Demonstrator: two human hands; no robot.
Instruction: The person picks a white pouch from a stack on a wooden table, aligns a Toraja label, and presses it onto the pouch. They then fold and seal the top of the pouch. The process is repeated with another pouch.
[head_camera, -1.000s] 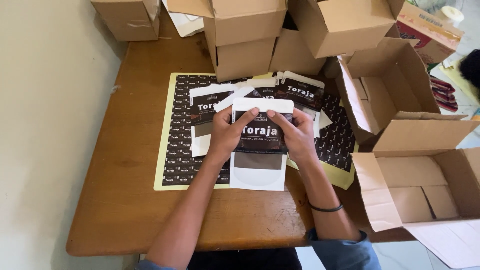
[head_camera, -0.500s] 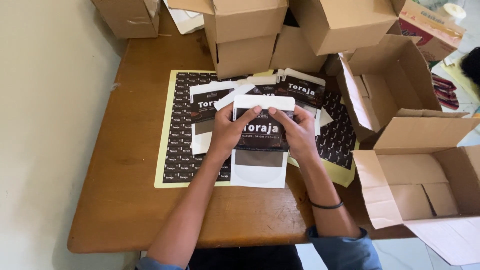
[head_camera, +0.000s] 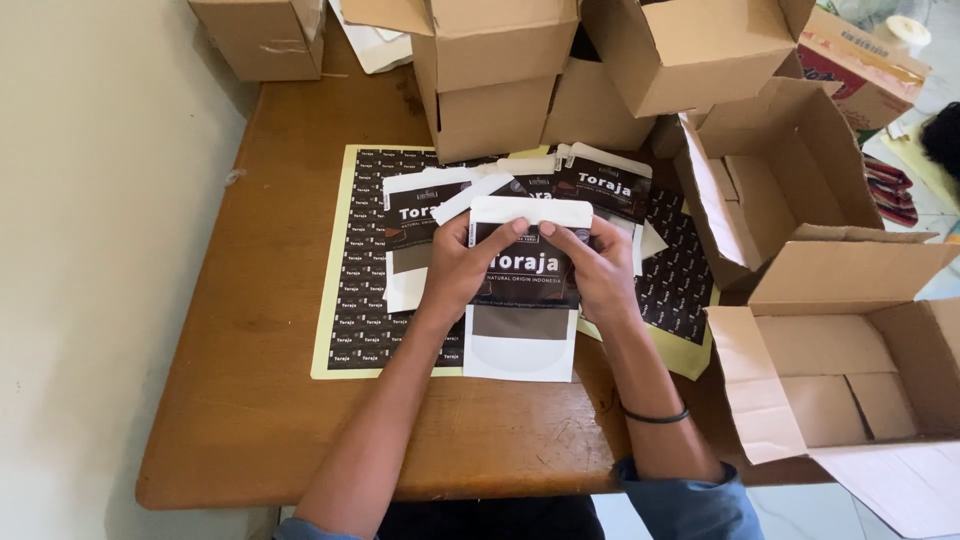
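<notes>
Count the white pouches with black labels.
3 clearly: white black-labelled pouch held by left hand and right hand; one left; one behind. More may be hidden underneath.

Bare wooden table (head_camera: 270, 250) lies open on the left and along the near edge — room for a hand there. Stacked cardboard boxes (head_camera: 500, 80) wall off the far side, and open cartons (head_camera: 790, 170) crowd the right — one open box (head_camera: 860, 370) juts beside the right forearm.
</notes>
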